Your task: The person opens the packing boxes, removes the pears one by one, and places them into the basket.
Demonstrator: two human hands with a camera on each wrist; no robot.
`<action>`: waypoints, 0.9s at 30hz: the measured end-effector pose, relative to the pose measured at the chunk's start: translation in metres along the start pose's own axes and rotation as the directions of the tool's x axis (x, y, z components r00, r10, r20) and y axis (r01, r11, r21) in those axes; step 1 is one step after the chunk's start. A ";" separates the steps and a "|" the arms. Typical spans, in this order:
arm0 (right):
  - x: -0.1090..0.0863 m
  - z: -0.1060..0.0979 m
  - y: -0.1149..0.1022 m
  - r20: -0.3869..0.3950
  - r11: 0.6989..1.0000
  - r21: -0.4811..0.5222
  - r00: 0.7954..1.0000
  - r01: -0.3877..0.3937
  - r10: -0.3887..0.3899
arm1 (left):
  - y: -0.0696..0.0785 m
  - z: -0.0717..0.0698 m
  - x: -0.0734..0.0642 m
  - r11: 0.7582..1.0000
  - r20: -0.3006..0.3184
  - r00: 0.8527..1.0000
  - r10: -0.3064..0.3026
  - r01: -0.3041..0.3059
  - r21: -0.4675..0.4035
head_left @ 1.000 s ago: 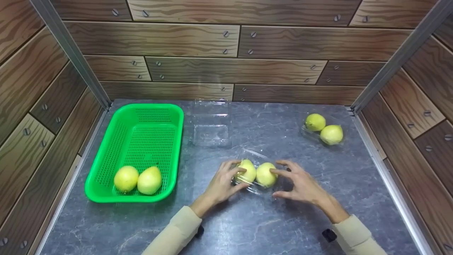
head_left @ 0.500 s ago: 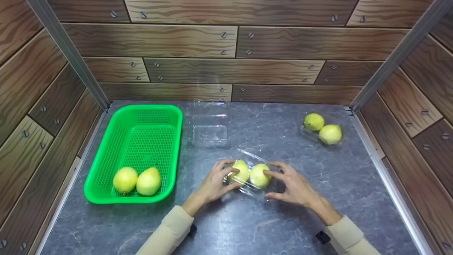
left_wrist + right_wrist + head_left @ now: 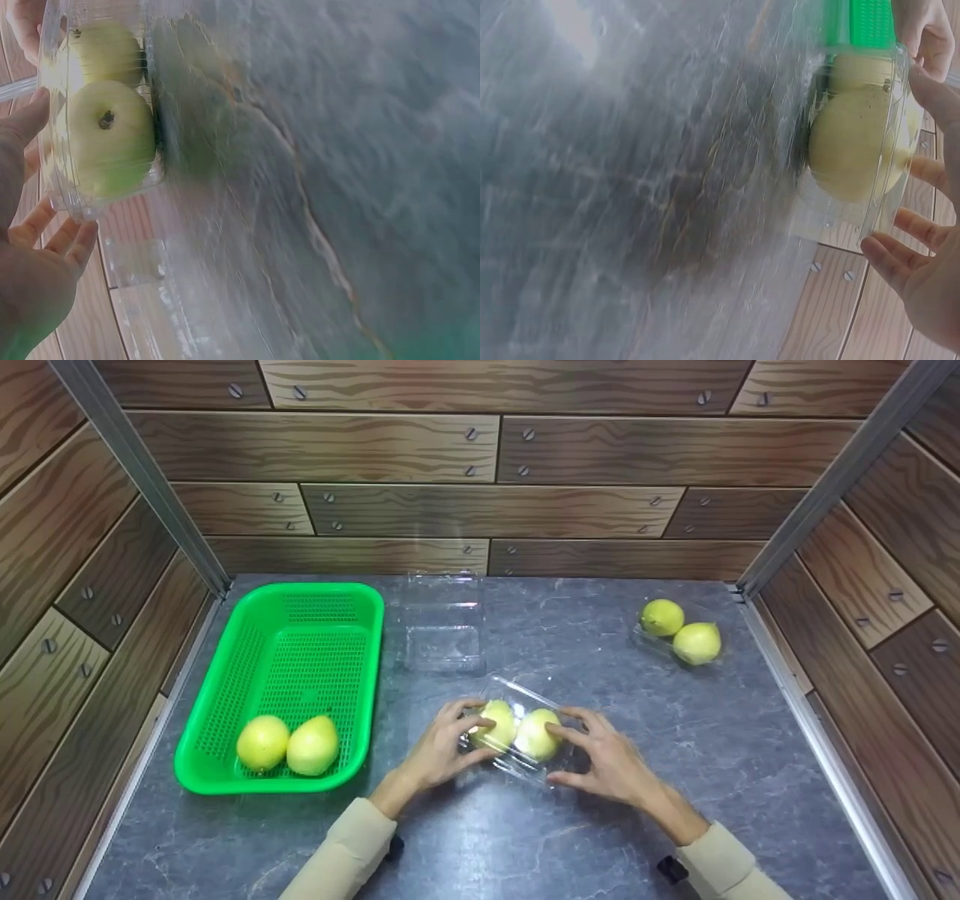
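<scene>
Two yellow-green pears, a left one [image 3: 496, 731] and a right one [image 3: 537, 737], lie side by side in a clear plastic clamshell box [image 3: 517, 769]. Its lid lies over the fruit. My left hand [image 3: 437, 746] holds the left end, thumb at the front and fingertips over the top and far side. At the opposite end my right hand [image 3: 613, 761] grips the box in the same way. In the left wrist view the near pear [image 3: 109, 139] shows its dark blossom end through the wall. The right wrist view has my fingertips [image 3: 885, 259] on the rim.
A green plastic basket [image 3: 375, 660] on the left holds two more pears [image 3: 287, 745]. Behind the hands stands an open clear clamshell box [image 3: 445, 645]. Another clear box [image 3: 654, 645] with two pears sits at the back right. Wood-patterned walls [image 3: 480, 510] enclose the table.
Both hands and the box with its two pears have shifted a little to the left and slightly nearer. The grip looks the same; the basket and other boxes stay put.
</scene>
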State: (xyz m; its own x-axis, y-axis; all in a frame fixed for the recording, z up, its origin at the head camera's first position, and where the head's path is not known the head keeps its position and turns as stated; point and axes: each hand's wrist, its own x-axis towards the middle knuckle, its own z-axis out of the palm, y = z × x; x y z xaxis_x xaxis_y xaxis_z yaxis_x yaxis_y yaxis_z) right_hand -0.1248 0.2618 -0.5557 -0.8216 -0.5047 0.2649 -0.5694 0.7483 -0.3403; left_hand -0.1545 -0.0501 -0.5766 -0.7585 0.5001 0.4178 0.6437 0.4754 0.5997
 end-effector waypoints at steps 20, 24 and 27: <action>0.004 0.009 -0.018 -0.002 0.999 -0.042 0.999 0.032 -0.032 | 0.002 -0.003 -0.020 0.995 -0.122 0.988 -0.094 0.095 0.001; 0.002 0.005 -0.012 -0.010 0.993 -0.047 0.994 0.108 -0.109 | 0.012 0.005 -0.022 0.967 -0.241 0.938 -0.249 0.227 -0.117; 0.001 0.000 -0.007 -0.035 0.985 -0.051 0.986 0.162 -0.164 | 0.021 0.007 -0.024 0.912 -0.272 0.879 -0.391 0.330 -0.244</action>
State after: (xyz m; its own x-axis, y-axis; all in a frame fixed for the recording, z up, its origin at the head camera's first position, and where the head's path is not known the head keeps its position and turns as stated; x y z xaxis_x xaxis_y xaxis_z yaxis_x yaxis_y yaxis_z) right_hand -0.1217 0.2561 -0.5536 -0.7157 -0.6052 0.3486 -0.6930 0.6774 -0.2467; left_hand -0.1220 -0.0470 -0.5795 -0.9463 0.0566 0.3184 0.3117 0.4220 0.8513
